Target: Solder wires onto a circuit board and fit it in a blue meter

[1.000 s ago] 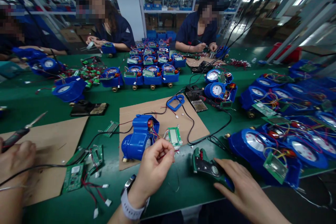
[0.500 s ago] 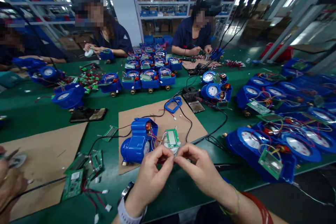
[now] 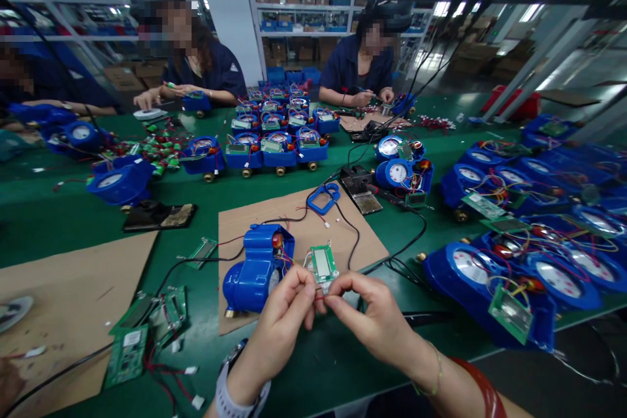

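Note:
My left hand (image 3: 279,326) and my right hand (image 3: 372,317) meet at the near table edge, fingertips pinched together on thin red wires (image 3: 318,298). The wires run from a small green circuit board with a display (image 3: 322,263) lying on a cardboard sheet (image 3: 298,235). Just left of the board stands a blue water-meter housing (image 3: 257,266) with coloured wires coming out of it. A white watch sits on my left wrist and a red bangle on my right forearm.
Many blue meters (image 3: 539,274) crowd the right side and a row (image 3: 274,147) stands mid-table. Loose green boards with wires (image 3: 147,326) lie at the left on the green table (image 3: 59,209). A soldering stand (image 3: 360,183) and black cables sit behind the cardboard. Two people work opposite.
A second ago my right hand rested on a green tool at the table edge; it has since come over to my left hand, and both now pinch the wires.

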Tool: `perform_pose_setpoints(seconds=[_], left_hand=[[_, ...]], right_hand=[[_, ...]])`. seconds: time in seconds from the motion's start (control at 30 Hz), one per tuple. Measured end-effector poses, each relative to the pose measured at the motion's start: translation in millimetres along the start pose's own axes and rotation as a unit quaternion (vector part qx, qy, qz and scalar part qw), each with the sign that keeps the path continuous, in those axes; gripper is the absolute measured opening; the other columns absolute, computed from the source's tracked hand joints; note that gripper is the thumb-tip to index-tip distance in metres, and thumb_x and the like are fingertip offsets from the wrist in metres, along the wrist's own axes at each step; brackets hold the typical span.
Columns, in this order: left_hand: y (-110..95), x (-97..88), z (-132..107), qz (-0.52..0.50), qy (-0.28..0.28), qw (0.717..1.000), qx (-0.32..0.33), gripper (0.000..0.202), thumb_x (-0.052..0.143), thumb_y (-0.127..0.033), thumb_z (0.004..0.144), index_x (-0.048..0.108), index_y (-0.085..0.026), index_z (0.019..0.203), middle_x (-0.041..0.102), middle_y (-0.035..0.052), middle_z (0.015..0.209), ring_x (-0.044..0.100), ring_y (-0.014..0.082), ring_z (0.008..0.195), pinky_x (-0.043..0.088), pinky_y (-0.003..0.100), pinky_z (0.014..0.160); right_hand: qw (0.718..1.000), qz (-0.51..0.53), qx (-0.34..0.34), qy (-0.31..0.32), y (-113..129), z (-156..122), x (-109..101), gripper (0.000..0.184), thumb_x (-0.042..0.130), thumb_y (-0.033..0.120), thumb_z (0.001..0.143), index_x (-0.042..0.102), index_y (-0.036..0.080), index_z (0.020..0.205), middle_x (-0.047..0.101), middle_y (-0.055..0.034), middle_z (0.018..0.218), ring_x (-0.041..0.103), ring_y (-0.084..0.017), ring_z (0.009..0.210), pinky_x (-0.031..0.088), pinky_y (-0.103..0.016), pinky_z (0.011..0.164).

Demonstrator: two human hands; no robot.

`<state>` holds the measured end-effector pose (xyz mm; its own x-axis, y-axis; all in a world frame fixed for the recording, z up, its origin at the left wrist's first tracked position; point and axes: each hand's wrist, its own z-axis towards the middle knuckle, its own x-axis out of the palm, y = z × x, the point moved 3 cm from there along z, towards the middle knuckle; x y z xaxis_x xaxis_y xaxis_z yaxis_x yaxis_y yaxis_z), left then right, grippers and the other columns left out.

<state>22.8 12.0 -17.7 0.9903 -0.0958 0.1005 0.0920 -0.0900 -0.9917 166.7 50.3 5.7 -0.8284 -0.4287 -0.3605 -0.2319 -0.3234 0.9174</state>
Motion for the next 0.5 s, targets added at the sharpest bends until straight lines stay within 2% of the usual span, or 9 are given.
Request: perform_pose_setpoints(seconds=[0.13,0.2,0.23,0.27,0.3,0.33,0.37,0.43,0.5], left_hand=[[-4.9,-5.7,-4.3,0.126,-0.022,0.991,0.042,0.02,0.052,-0.038,0.091,0.054,-0.019,0.088,0.052,-0.0012,0.075,0.048,0.0108,0.068,0.038,0.023,0.061],[-8.3,-9.7,-6.0,0.177,-0.047,0.981,0.068,0.021,0.05,-0.036,0.093,0.057,-0.019,0.084,0.053,-0.0015,0.07,0.048,0.0105,0.063,0.037,0.022,0.057],[-10.1,-12.2,-6.7,0.198,-0.061,0.975,0.083,0.021,0.049,-0.035,0.093,0.057,-0.019,0.081,0.054,-0.0018,0.068,0.047,0.0102,0.06,0.036,0.022,0.055],[-11.8,-15.0,-7.4,0.22,-0.078,0.967,0.1,0.021,0.049,-0.033,0.093,0.057,-0.019,0.08,0.054,-0.0021,0.067,0.048,0.0099,0.059,0.036,0.022,0.054],[-13.5,-17.9,-8.0,0.244,-0.092,0.958,0.118,0.02,0.049,-0.032,0.093,0.057,-0.019,0.08,0.055,-0.0023,0.067,0.048,0.0097,0.057,0.036,0.022,0.053],[-14.9,-20.6,-8.4,0.272,-0.105,0.947,0.136,0.018,0.049,-0.03,0.093,0.057,-0.019,0.081,0.056,-0.0025,0.067,0.049,0.0094,0.057,0.036,0.021,0.052],[-16.0,-23.0,-8.7,0.302,-0.114,0.934,0.154,0.015,0.05,-0.028,0.093,0.058,-0.019,0.083,0.057,-0.0026,0.067,0.049,0.0092,0.056,0.036,0.021,0.052],[-17.2,-26.3,-8.4,0.358,-0.121,0.907,0.185,0.011,0.05,-0.024,0.092,0.058,-0.02,0.085,0.06,-0.0026,0.069,0.051,0.0091,0.057,0.037,0.021,0.054],[-17.9,-27.1,-7.0,0.408,-0.116,0.88,0.215,0.01,0.05,-0.021,0.092,0.057,-0.02,0.086,0.062,-0.002,0.073,0.055,0.0097,0.062,0.039,0.022,0.058]], right_hand=[[0.998,0.046,0.035,-0.005,-0.1,2.1,1.0,0.009,0.061,0.022,0.083,0.063,0.017,0.075,0.065,-0.0006,0.072,0.06,-0.013,0.069,0.046,-0.024,0.067],[0.989,0.133,0.068,-0.01,-5.1,7.0,-3.0,0.013,0.064,0.028,0.082,0.064,0.017,0.076,0.065,-0.0008,0.071,0.06,-0.013,0.067,0.047,-0.025,0.066],[0.973,0.205,0.095,-0.04,-10.6,11.6,-8.4,0.015,0.067,0.031,0.081,0.064,0.017,0.079,0.065,-0.0006,0.071,0.06,-0.012,0.065,0.048,-0.024,0.064],[0.946,0.283,0.127,-0.091,-18.5,17.7,-16.1,0.018,0.07,0.033,0.079,0.064,0.017,0.085,0.066,-0.0004,0.072,0.06,-0.012,0.063,0.049,-0.024,0.062],[0.908,0.355,0.157,-0.155,-28.5,25.1,-25.6,0.022,0.071,0.034,0.078,0.064,0.018,0.091,0.066,-0.0001,0.075,0.059,-0.011,0.062,0.05,-0.023,0.06],[0.858,0.418,0.191,-0.23,-40.5,33.2,-36.1,0.026,0.073,0.032,0.076,0.062,0.018,0.095,0.066,0.0,0.078,0.059,-0.01,0.06,0.051,-0.022,0.058],[0.827,0.442,0.212,-0.277,-52.3,43.2,-46.4,0.022,0.07,0.031,0.079,0.06,0.019,0.095,0.066,0.0002,0.081,0.059,-0.009,0.06,0.052,-0.02,0.056],[0.798,0.456,0.243,-0.311,-74.9,66.8,-65.4,0.015,0.061,0.031,0.087,0.057,0.017,0.082,0.063,0.0004,0.077,0.057,-0.007,0.057,0.052,-0.018,0.055],[0.778,0.465,0.266,-0.327,-94.7,89.9,-80.5,0.023,0.051,0.032,0.094,0.054,0.017,0.077,0.058,0.0013,0.069,0.054,-0.006,0.053,0.052,-0.016,0.053]])
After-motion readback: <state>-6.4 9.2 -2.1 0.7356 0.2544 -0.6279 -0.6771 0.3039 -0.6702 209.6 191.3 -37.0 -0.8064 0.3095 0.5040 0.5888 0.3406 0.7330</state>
